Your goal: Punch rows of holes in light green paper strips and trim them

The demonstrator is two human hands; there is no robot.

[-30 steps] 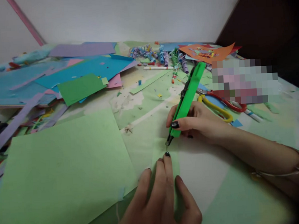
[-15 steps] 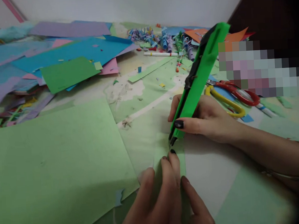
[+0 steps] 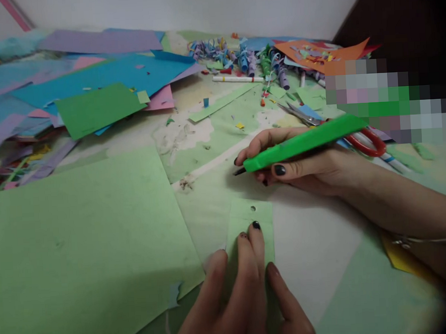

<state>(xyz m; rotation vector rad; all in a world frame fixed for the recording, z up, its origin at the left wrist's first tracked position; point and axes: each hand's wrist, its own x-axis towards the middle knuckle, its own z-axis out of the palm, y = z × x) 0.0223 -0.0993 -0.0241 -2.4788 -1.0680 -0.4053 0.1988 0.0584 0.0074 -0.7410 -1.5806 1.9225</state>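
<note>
My left hand (image 3: 244, 295) lies flat with its fingers pressing a small light green paper strip (image 3: 265, 217) onto the table. A small round hole (image 3: 252, 209) shows near the strip's far end. My right hand (image 3: 301, 165) grips a bright green cutter (image 3: 304, 142), held almost level above the table with its dark tip pointing left, clear of the strip. A large light green sheet (image 3: 81, 244) lies just left of my left hand.
Red and yellow handled scissors (image 3: 364, 142) lie behind my right hand. Blue, purple, pink and dark green sheets (image 3: 96, 106) are piled at the left. Curled paper scraps (image 3: 240, 59), a white marker (image 3: 237, 79) and orange paper (image 3: 325, 54) sit at the back.
My right hand lifted the cutter's tip off the strip and tipped the tool from steep to nearly level. A small hole now shows in the strip. My left hand stayed put.
</note>
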